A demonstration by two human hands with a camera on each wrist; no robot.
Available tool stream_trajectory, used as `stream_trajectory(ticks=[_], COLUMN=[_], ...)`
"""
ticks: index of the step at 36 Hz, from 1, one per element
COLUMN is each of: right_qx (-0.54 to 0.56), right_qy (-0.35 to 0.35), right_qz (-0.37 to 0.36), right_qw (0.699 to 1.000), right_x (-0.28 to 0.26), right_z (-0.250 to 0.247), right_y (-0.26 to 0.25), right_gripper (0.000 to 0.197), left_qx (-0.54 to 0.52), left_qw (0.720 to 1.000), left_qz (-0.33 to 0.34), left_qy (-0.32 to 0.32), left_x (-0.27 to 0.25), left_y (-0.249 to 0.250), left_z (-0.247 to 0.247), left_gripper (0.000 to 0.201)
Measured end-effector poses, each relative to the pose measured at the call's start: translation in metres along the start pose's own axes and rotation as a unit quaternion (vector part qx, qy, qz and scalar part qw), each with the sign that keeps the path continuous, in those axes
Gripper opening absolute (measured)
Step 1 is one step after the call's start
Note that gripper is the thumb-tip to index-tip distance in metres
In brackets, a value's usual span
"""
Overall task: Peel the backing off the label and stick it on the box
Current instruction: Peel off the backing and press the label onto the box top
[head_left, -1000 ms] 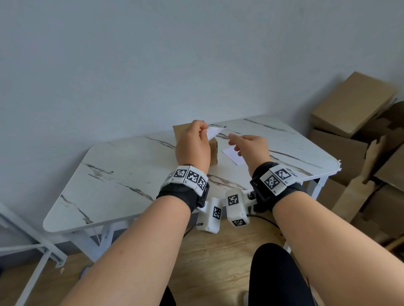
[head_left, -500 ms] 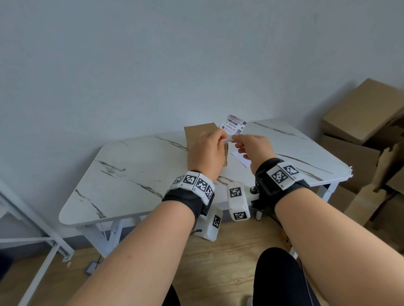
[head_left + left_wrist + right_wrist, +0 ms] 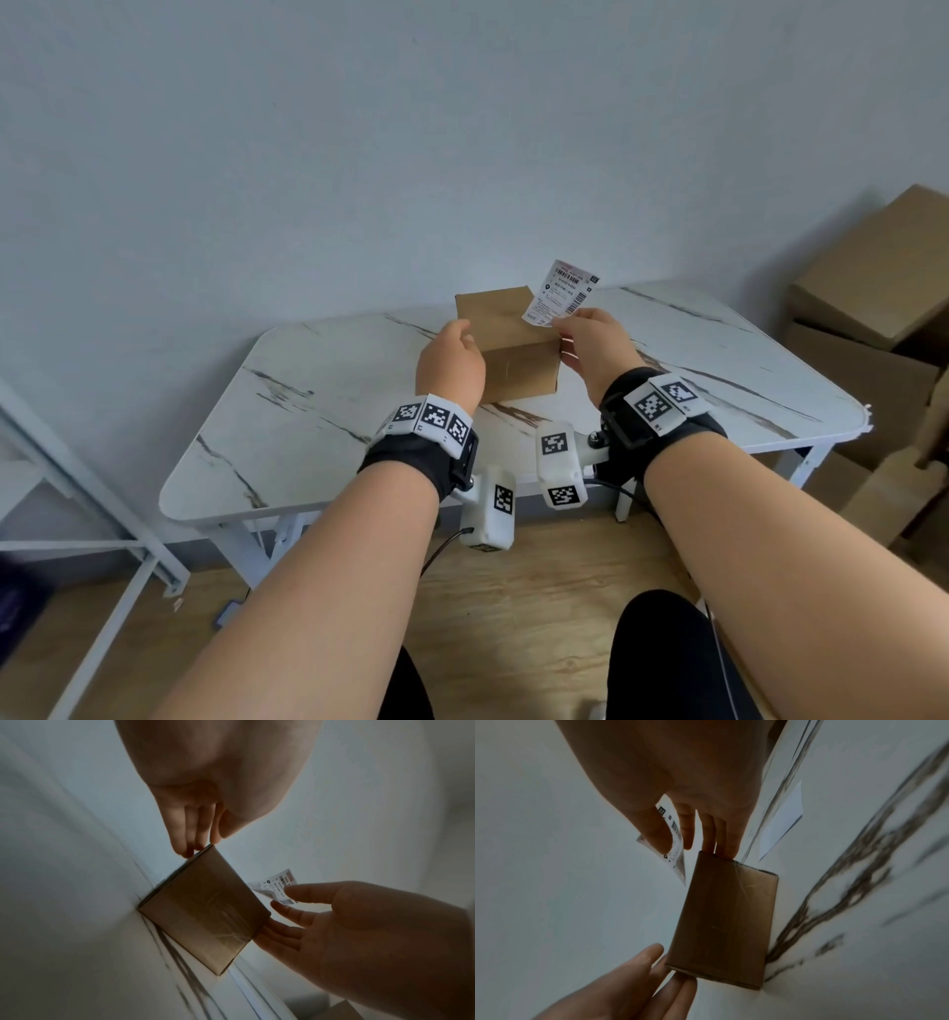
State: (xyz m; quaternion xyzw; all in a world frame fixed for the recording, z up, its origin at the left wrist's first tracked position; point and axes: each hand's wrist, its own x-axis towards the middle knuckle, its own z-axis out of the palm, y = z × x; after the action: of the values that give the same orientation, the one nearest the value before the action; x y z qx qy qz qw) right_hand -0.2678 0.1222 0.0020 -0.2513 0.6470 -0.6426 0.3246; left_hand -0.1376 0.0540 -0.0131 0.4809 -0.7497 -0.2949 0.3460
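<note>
Right hand is pinching the label by its lower edge, standing it upright just above the box at its right edge; spare fingertips are touching that side. Left hand, fingers straight, is bracing the opposite side.

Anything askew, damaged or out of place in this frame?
Nothing serious. The label pinched in the right hand curls at its lower edge, not yet on the box. A white sheet, seemingly the peeled backing, lies loose on the table.

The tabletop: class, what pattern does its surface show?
White marble with dark grey veins on the tabletop; clearest in the head view.
</note>
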Motion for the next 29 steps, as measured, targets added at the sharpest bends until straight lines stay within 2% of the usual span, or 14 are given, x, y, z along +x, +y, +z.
stream_trajectory(ticks=[5,14,16,18,22,29], right_qx=[-0.005,-0.025,-0.031,-0.039,-0.075,-0.114], right_qy=[0.002,0.002,-0.002,-0.013,-0.002,0.002], right_qz=[0.01,0.019,0.02,0.021,0.001,-0.093], right_qw=[1.0,1.0,0.999,0.999,0.997,0.989], right_x=[-0.008,-0.032,-0.037,-0.04,-0.039,-0.038], right_z=[0.004,0.009,0.009,0.009,0.008,0.008], right_y=[-0.001,0.002,0.003,0.005,0.006,-0.009], right_gripper=[0.007,0.032,0.024,0.007,0.018,0.008], left_qx=[-0.008,-0.007,-0.003,0.003,-0.001,-0.015], left_qw=[1.0,0.996,0.995,0.995,0.996,0.995], left_qz=[0.008,0.01,0.012,0.013,0.012,0.059], left_qy=[0.011,0.093,0.1,0.101,0.094,0.076], left_x=[-0.006,-0.026,-0.03,-0.032,-0.034,-0.025], left_y=[-0.005,-0.014,-0.017,-0.02,-0.018,0.007], left_z=[-0.003,-0.016,-0.019,-0.021,-0.027,-0.034], left_gripper=[0.037,0.031,0.029,0.029,0.029,0.018])
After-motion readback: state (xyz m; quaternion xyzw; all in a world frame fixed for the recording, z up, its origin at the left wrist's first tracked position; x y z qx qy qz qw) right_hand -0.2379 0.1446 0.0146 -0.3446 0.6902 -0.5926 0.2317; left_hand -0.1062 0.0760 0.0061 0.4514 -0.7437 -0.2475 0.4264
